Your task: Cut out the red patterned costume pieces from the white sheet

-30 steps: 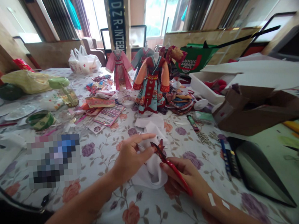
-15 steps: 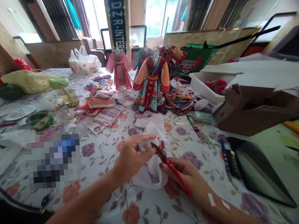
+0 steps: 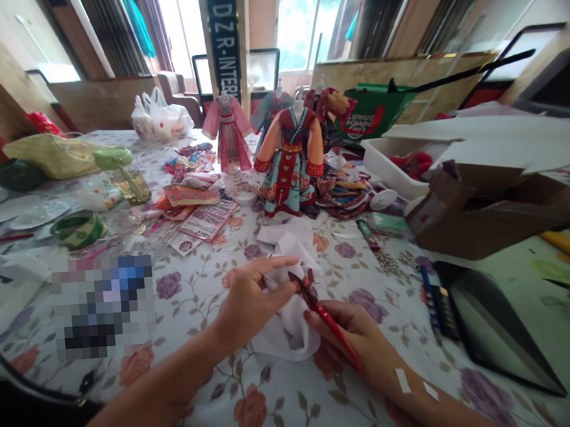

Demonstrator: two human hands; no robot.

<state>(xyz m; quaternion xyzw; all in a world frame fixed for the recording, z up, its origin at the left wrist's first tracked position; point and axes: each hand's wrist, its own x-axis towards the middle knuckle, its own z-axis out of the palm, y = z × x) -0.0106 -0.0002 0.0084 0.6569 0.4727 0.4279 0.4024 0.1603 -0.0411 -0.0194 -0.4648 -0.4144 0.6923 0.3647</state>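
A white cloth (image 3: 293, 330) lies bunched on the flowered tablecloth in front of me, with a small dark red pattern (image 3: 309, 277) near its far right side. My left hand (image 3: 249, 297) grips the cloth from the left, thumb and forefinger reaching toward the pattern. In my right hand (image 3: 346, 329) is a pair of red-handled snips (image 3: 334, 324), its dark blades pointing up and left. The blade tips are beside my left thumb, over the cloth. Whether they touch a thread cannot be made out.
Several small robes on stands, one a red and teal dress (image 3: 288, 161), stand beyond the cloth. A cardboard box (image 3: 480, 213) and a black tablet-like slab (image 3: 498, 329) are on the right. At left are a green tape roll (image 3: 78, 229) and a lidded jug (image 3: 129, 179).
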